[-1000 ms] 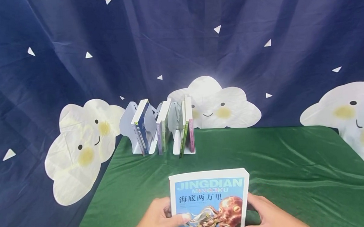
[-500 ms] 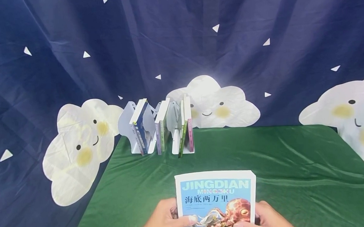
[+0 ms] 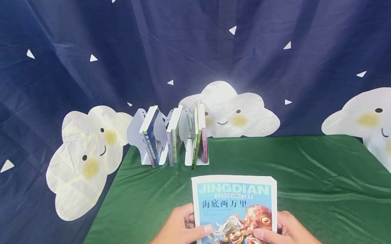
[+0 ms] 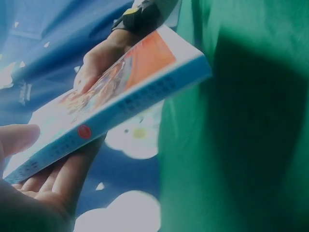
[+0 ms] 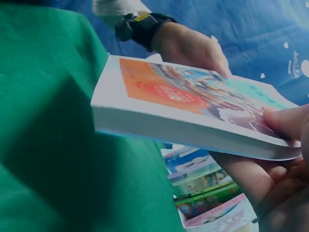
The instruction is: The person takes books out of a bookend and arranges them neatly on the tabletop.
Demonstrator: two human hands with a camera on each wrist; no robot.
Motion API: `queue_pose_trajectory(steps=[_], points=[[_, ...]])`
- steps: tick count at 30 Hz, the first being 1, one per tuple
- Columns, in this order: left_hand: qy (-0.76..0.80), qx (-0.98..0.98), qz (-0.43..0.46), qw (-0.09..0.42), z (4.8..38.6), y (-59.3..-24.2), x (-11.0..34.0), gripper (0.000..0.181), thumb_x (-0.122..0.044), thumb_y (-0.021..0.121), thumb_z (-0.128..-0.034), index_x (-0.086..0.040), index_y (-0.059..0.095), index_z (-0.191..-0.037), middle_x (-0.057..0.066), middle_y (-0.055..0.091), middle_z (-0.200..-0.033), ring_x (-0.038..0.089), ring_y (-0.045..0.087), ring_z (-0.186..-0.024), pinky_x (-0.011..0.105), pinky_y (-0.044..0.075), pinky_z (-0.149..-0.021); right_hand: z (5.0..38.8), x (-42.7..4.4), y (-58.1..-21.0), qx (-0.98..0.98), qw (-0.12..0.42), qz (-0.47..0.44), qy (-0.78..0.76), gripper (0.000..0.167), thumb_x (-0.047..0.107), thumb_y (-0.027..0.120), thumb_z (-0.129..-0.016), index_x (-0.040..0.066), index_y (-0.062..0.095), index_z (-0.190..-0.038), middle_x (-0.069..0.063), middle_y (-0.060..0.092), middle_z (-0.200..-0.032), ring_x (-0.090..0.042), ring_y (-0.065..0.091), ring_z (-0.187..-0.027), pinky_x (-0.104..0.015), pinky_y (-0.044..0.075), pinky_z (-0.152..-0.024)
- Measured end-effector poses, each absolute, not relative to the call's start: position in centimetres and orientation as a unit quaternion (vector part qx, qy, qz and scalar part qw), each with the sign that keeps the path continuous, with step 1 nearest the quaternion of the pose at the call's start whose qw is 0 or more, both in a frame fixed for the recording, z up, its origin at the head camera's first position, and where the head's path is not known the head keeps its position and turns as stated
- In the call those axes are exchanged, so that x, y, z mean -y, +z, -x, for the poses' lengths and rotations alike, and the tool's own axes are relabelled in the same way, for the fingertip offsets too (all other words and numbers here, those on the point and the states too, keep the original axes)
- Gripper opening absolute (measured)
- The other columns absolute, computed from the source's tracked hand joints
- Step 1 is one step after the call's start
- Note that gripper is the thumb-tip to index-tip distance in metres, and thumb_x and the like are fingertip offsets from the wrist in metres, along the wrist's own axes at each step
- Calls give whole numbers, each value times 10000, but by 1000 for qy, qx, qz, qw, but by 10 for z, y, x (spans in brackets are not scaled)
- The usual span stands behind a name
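Note:
A thick paperback book (image 3: 234,206) with a white-bordered blue cover, an octopus and a figure in a captain's hat is held up over the near side of the table. My left hand (image 3: 178,228) grips its left edge, thumb on the cover and fingers behind. On the opposite edge, my right hand (image 3: 286,232) holds it the same way, its thumb lying across the octopus. The left wrist view shows the book's blue spine (image 4: 111,116); in the right wrist view its white page edge (image 5: 193,133) faces the camera. Its bottom lies outside the head view.
A white bookend rack (image 3: 138,138) with several upright books stands at the back left of the green-covered table (image 3: 297,168). Among them are a blue book (image 3: 152,138) and a pink-spined book (image 3: 205,143). Behind hangs a dark blue curtain (image 3: 193,46) with printed clouds.
The book has shifted right and a little upward in the head view. My right thumb has come from the book's edge onto its cover. The rack and its books stay put.

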State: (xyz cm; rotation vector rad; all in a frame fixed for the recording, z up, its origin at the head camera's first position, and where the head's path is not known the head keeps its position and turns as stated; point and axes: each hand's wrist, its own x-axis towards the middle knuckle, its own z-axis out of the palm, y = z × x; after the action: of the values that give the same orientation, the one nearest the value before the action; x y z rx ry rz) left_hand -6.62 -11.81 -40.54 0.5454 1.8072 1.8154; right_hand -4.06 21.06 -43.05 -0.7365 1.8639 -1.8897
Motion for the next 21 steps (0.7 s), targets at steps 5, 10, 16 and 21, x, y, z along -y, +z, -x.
queue_pose_trajectory(steps=[5, 10, 16, 21], points=[[660, -694, -198, 209, 80, -399, 127, 582, -98, 692, -960, 35, 483, -1486, 306, 684, -1297, 184, 786, -942, 343, 654, -864, 53, -224, -423, -681, 172, 221, -676, 312, -28, 478, -1056, -59, 599, -1342, -61, 790, -1171, -162, 772, -1003, -339, 660, -793], [604, -760, -215, 104, 96, -400, 139, 536, -144, 703, -974, -86, 530, -1478, 183, 671, -1394, 163, 749, -1095, 301, 620, -956, 75, -237, -421, -742, 88, 203, -632, 279, -26, 513, -1039, -60, 606, -1300, -29, 811, -1075, -169, 785, -925, -368, 662, -722], [569, -802, -182, 37, 112, -400, 156, 568, -227, 744, -957, -158, 533, -1480, 94, 624, -1477, 261, 652, -1302, 334, 554, -1080, 104, -254, -423, -741, 115, 110, -653, 251, 115, 521, -1079, 66, 584, -1317, -18, 813, -1047, -222, 793, -902, -438, 665, -720], [501, -856, -127, -7, 129, -397, 172, 674, -322, 768, -936, -217, 473, -1533, 106, 523, -1573, 408, 614, -1327, 499, 548, -1079, 130, -261, -426, -727, 132, 86, -668, 324, 151, 529, -1084, -33, 511, -1350, 8, 805, -1041, -201, 788, -918, -436, 669, -742]])
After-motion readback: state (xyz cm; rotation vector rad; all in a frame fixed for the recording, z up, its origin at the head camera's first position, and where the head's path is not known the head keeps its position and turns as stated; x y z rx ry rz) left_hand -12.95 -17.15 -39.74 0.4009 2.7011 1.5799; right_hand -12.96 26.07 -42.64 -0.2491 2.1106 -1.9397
